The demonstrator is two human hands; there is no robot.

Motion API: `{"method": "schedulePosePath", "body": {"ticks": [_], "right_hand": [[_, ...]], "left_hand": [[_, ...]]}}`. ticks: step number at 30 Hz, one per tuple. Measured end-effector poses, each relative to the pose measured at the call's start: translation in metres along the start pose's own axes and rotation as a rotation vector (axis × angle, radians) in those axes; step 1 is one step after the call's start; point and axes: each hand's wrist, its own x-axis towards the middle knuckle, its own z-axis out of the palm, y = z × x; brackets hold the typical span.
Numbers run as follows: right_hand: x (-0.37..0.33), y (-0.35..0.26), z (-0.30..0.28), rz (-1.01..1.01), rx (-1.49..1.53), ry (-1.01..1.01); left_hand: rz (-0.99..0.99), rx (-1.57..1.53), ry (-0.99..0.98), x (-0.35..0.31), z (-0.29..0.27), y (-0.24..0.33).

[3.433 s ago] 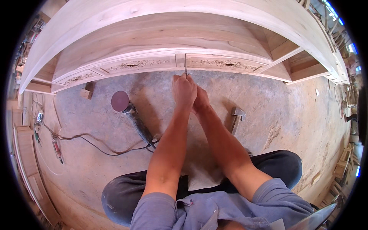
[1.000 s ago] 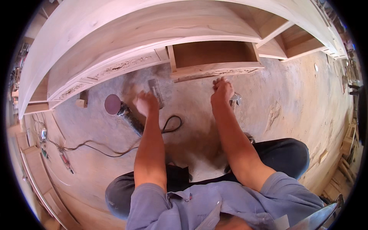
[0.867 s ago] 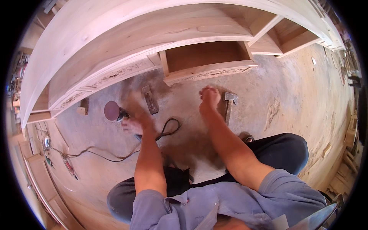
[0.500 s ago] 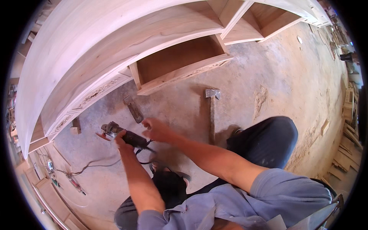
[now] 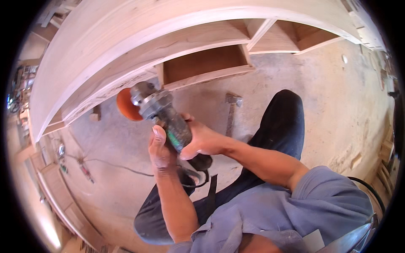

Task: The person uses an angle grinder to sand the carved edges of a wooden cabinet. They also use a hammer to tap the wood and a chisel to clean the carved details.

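Note:
An angle grinder [image 5: 171, 122] with a dark, worn body, a grey metal head and an orange disc [image 5: 128, 104] is held up in front of me, disc toward the upper left. My right hand [image 5: 204, 139] is closed around its body from the right side. My left hand [image 5: 162, 149] is against its left side, thumb pointing up along the body; its other fingers are mostly hidden. A black cord [image 5: 205, 179] loops from the rear end of the grinder. Just beyond the disc is the carved front of a pale wooden cabinet [image 5: 126, 46].
A drawer [image 5: 206, 78] is pulled out of the cabinet. On the concrete floor lie a hatchet [image 5: 232, 110], a small wood block [image 5: 95, 114] and a red-handled tool [image 5: 85, 170] beside cables. Wood pieces [image 5: 386, 158] line the right edge.
The grinder has come up closer to me, its orange disc now facing into view. My right hand has gone from beside it to gripping its body. My right knee has shifted up in view.

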Motion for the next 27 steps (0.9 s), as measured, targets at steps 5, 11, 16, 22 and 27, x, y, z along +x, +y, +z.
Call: {"method": "schedulePosePath", "body": {"ticks": [5,11,16,22,27], "right_hand": [[-0.024,0.009,-0.007,0.086,0.151,-0.069],[-0.046,0.017,-0.012,0.250,-0.202,0.107],[-0.052,0.009,-0.019,0.412,-0.686,0.245],[-0.053,0.053,-0.025,0.235,-0.084,0.178],[-0.019,0.040,-0.020,0.168,-0.115,0.097]], "left_hand": [[-0.055,-0.018,0.225,-0.021,0.010,-0.024],[-0.114,-0.109,0.434,-0.017,0.016,-0.058],[-0.207,-0.266,0.301,-0.017,0.017,-0.080],[-0.345,-0.292,0.192,-0.008,-0.008,-0.087],[-0.308,-0.097,0.235,0.015,-0.014,-0.060]]}}
